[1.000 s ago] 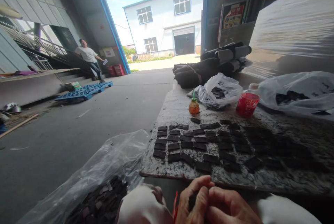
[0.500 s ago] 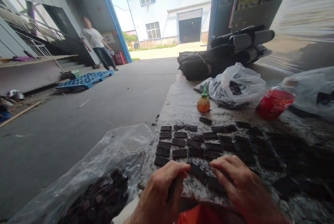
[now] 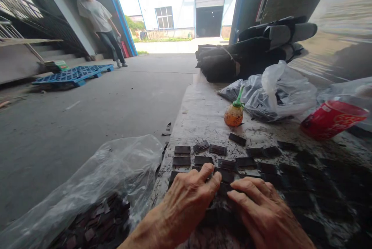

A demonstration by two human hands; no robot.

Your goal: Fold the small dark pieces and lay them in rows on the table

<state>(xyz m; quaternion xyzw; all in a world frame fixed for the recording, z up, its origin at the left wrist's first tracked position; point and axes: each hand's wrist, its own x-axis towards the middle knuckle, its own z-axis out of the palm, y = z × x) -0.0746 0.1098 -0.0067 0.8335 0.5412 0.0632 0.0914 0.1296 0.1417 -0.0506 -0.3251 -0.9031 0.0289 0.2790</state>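
Rows of small black rectangular pieces (image 3: 182,161) lie on the worn, pale work surface (image 3: 193,105). My left hand (image 3: 190,194) reaches over the front rows, fingers bent and close together, its fingertips down among the pieces. Just right of it, my right hand (image 3: 258,202) rests low over the pieces with its fingertips pointing left. What either hand holds, if anything, is hidden under the fingers. Beyond the rows stands a round orange bottle (image 3: 233,115) with a green spout.
A clear plastic bag (image 3: 116,163) of black pieces lies at the lower left. White bags (image 3: 279,94), a red cup (image 3: 331,119) and dark rolls (image 3: 226,63) sit at the right. A blue pallet (image 3: 75,75) and a standing person (image 3: 99,20) are farther left.
The head view has shifted lower and closer. My left hand has moved forward over the pieces and turned its back up. My right hand stays over the front rows.
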